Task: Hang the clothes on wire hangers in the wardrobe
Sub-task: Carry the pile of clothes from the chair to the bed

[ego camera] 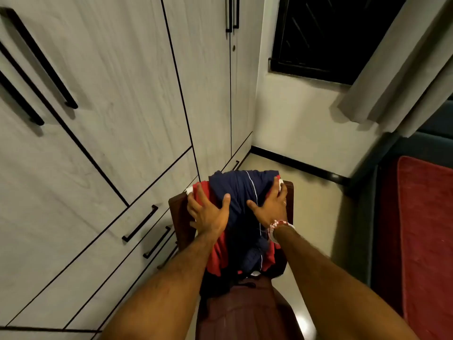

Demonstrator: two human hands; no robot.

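- Bedroom corner: a pale wood-grain wardrobe (117,99) with black bar handles fills the left, all its doors and drawers shut; a dark window (326,35) with a grey curtain (402,69) sits upper right, and a red mat (426,229) lies on the floor at right.
- Centre: a dark wooden chair (177,217) stands just beside the wardrobe's lower drawers, its backrest draped with the clothes (242,217) — a navy garment with thin white piping over a red one, a little white showing at the edges.
- Left hand (208,214): fingers spread flat on the red cloth at the pile's left shoulder, thumb pressed onto the navy fabric; an open palm hold, not a closed fist.
- Right hand (272,204): fingers splayed over the pile's right shoulder, tips curling round the far edge, thumb on the navy cloth; a beaded band (279,228) circles the wrist.
- Step in hand, as judged: the gathering of the pile from the chair, with nothing hung yet.
- No wire hanger is in view.
- Next move, as judged: close both hands on the bundle and lift it clear of the backrest — then one hand must be freed to open a wardrobe door and reach a hanger.
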